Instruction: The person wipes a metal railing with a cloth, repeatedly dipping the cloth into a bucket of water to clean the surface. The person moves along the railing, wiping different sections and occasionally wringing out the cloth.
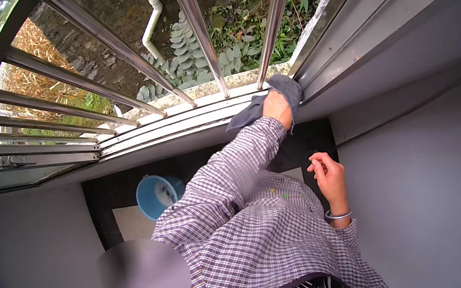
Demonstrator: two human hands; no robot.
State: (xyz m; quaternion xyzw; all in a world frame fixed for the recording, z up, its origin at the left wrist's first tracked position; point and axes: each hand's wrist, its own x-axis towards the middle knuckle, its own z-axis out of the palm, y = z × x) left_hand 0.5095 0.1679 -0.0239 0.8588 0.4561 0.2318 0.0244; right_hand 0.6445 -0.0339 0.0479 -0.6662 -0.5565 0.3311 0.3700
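My left hand [278, 107] reaches across to the right end of the window sill and grips a dark grey cloth [287, 87]. The cloth is bunched over the hand, and one part of it lies along the white window track [189, 122], by the foot of a metal bar [276, 11]. Much of the hand is covered by the cloth. Lower on the right, near the wall, hangs my right hand [329, 173], its fingers loosely bent and nothing in them. A silver bangle [338, 214] circles that wrist.
A blue bucket [144, 201] stands on the floor below the window, with whitish contents. Several metal bars cross the opening. A window frame [374, 12] borders it at right, an opened sash [29, 156] at left. A thin dark cord [414, 109] runs along the right wall [440, 181].
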